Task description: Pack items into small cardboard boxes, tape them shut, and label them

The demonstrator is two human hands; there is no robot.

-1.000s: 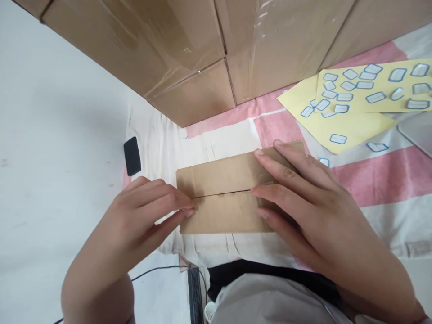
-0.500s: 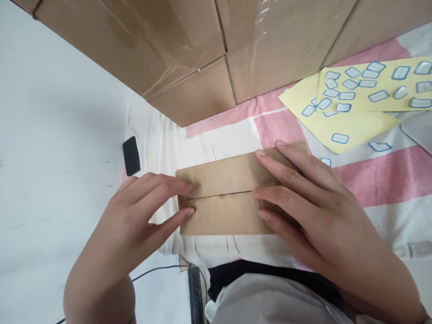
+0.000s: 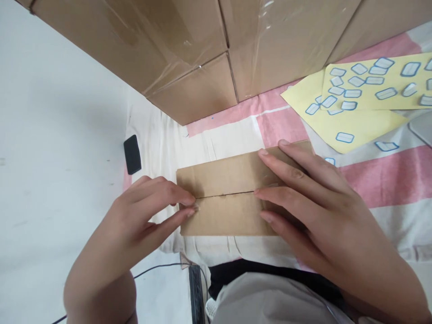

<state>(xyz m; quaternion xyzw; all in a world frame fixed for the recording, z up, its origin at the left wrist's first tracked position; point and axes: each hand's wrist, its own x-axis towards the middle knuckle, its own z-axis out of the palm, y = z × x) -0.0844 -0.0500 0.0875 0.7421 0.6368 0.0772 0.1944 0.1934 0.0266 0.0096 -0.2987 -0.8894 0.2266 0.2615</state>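
Note:
A small, flat brown cardboard box (image 3: 222,216) lies in front of me, a seam running lengthwise across its top. Over the box's left end, my left hand (image 3: 141,220) brings thumb and forefinger almost together at the seam. A faint clear glint shows by those fingertips; what they pinch, if anything, I cannot make out. My right hand (image 3: 324,207) rests on the right part of the box with its fingers spread, one fingertip on the seam. It covers much of that end.
Large taped cartons (image 3: 195,81) stand behind the box. Yellow sheets (image 3: 364,128) bearing several blue-edged white stickers lie at the right on the pink-and-white cloth (image 3: 236,135). A black rectangular object (image 3: 132,154) sits beside the white wall (image 3: 60,135). A dark cable (image 3: 158,267) runs below.
My left thumb and forefinger have closed towards each other at the seam, the forefinger moving down slightly. My right hand stays spread on the box. The view has shifted a little.

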